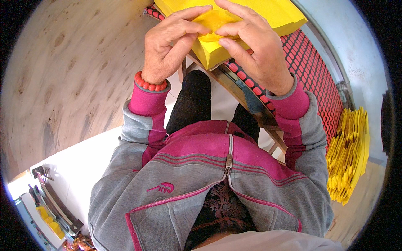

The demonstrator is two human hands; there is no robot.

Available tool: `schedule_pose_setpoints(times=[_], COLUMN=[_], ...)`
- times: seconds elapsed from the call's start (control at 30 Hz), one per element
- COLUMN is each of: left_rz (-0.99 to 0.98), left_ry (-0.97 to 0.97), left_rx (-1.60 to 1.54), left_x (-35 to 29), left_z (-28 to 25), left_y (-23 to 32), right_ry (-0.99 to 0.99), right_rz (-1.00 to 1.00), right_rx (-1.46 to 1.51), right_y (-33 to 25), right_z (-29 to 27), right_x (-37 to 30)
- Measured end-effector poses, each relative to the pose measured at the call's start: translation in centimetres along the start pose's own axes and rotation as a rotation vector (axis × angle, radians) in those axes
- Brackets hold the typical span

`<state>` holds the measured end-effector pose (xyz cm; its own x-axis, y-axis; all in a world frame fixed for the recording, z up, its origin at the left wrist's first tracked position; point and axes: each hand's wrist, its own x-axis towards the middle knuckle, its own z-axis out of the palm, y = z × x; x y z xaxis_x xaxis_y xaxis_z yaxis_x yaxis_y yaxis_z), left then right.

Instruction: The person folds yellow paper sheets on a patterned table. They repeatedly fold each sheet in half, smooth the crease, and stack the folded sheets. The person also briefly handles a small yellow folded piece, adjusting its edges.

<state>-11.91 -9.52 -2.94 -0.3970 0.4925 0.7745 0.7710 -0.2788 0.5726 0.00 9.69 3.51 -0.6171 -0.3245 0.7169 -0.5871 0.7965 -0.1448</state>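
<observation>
Both my hands meet over a small folded piece of yellow paper (215, 23) at the top middle of the view. My left hand (167, 50), with a red bead bracelet (150, 82) at its wrist, grips the paper's left side with thumb and fingers. On the other side my right hand (261, 48) pinches the paper's right and near edges between bent fingers and thumb. Beneath the hands lies a larger stack of yellow sheets (284, 16), one corner pointing toward me. The fingers partly hide the folded piece's shape.
A red and black patterned cloth (312, 67) covers the table under the sheets. Many folded yellow papers (347, 154) stand bundled at the right. A wooden board (71, 75) fills the left side. At the lower left, a shelf (50, 213) holds yellow items.
</observation>
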Motion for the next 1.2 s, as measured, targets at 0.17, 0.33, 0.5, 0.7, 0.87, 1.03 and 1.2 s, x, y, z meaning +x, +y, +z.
schedule_pose_setpoints(times=[0.17, 0.33, 0.5, 0.7, 0.87, 1.03, 1.2], left_rz=[0.002, -0.072, -0.054, -0.028, 0.068, 0.04, 0.097], left_ry=[-0.002, 0.007, -0.002, -0.016, -0.072, -0.072, -0.138], left_rx=[0.01, -0.088, -0.058, 0.051, 0.109, 0.052, 0.168], left_x=[-0.3, -0.8, -0.7, -0.8, -0.5, -0.5, 0.2], left_z=[-0.2, -0.7, -0.9, -1.0, -1.0, -0.6, -0.7], left_y=[-0.4, -0.9, -1.2, -1.4, -0.8, 0.5, 0.0], right_ry=[0.008, 0.009, 0.038, 0.053, 0.061, -0.013, -0.011], right_rz=[0.08, 0.261, 0.21, 0.211, 0.173, 0.038, 0.03], right_rx=[0.051, 0.234, 0.203, 0.204, 0.255, 0.049, -0.062], right_y=[-0.2, -0.5, -0.2, -0.1, 0.1, 0.0, -0.8], right_z=[0.2, 0.3, 0.5, 0.6, 0.3, -0.9, -1.2], right_x=[-0.1, -0.4, -0.4, -0.8, -0.7, -0.4, 0.2])
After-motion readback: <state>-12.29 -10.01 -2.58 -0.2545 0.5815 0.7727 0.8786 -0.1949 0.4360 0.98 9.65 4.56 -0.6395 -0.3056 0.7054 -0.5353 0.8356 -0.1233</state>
